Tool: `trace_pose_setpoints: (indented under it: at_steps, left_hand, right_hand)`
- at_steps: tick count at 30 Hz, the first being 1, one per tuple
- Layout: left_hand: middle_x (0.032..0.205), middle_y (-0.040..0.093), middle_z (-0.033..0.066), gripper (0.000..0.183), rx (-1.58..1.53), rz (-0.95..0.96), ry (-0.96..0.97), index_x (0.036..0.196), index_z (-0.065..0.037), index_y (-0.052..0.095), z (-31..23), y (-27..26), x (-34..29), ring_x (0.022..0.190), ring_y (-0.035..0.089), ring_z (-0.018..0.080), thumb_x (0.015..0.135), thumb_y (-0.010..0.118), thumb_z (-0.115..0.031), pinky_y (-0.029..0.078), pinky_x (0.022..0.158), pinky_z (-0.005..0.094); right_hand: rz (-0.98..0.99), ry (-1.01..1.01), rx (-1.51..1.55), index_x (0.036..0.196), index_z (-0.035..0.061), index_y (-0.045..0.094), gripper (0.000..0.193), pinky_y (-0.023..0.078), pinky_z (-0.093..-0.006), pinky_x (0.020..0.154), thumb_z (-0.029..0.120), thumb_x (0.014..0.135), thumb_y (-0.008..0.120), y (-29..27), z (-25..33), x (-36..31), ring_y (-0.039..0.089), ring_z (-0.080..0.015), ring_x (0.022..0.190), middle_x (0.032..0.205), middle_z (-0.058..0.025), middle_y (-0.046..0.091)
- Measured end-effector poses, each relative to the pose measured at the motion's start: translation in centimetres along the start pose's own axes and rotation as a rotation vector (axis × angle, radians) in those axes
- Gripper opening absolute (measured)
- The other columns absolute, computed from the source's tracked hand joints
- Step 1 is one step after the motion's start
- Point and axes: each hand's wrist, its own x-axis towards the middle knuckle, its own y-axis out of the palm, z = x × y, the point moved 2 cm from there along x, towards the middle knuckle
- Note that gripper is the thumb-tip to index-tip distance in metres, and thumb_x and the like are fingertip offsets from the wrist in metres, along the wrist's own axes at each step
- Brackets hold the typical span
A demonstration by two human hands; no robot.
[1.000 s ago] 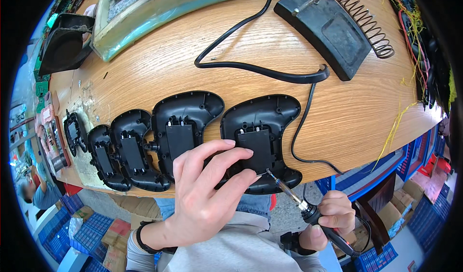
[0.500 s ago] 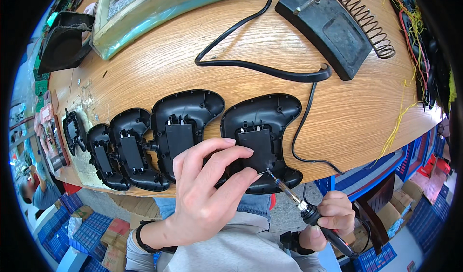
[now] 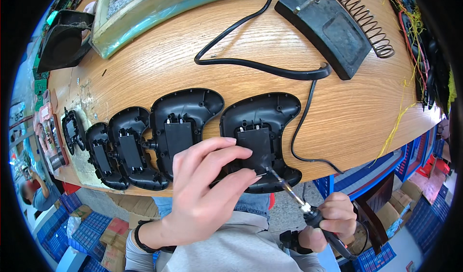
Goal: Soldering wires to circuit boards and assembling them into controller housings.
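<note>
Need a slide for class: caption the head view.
Right hand holds a soldering iron over a black controller shell; left hand holds a thin silvery strand.

Glossy wood-grain table (image 3: 144, 67) above a grey speckled floor (image 3: 284, 217)

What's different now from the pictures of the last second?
The soldering iron in the right hand has drawn back slightly, rightward and toward the person; whether its tip still touches anything is hard to tell. Nothing was taken hold of or let go. The left hand stays over the nearest black shell, its fingers on the thin silvery wire.
</note>
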Motion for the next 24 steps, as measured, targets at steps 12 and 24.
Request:
trace_pose_setpoints:
  at_steps: [12, 24]
  left_hand:
    - [0.082, 0.063, 0.0095, 0.014, -0.13, -0.309, -0.398, 0.076, 0.0, 0.062, 2.5, -7.5, -3.3, 0.069, 0.057, 0.014, 0.066, 0.067, 0.007, 0.042, 0.055, 0.0213]
    - [0.078, 0.062, 0.0108, 0.013, -0.227, -0.145, -0.316, 0.075, 0.002, 0.061, 2.3, -5.5, -3.5, 0.066, 0.056, 0.013, 0.066, 0.063, 0.011, 0.041, 0.053, 0.0206]
  right_hand:
    - [-0.13, 0.054, -0.095, 0.073, 0.0053, 0.048, 0.025, 0.023, -0.0276, 0.037, 0.019, 0.064, 0.067, 0.6, 1.3, -0.5, 0.033, -0.0141, 0.034, 0.047, -0.0047, 0.044]
    - [-0.188, 0.252, 0.051, 0.081, 0.0056, 0.049, 0.027, 0.026, -0.027, 0.041, 0.015, 0.066, 0.069, -0.3, 1.0, -1.2, 0.036, -0.0134, 0.039, 0.053, -0.0066, 0.047]
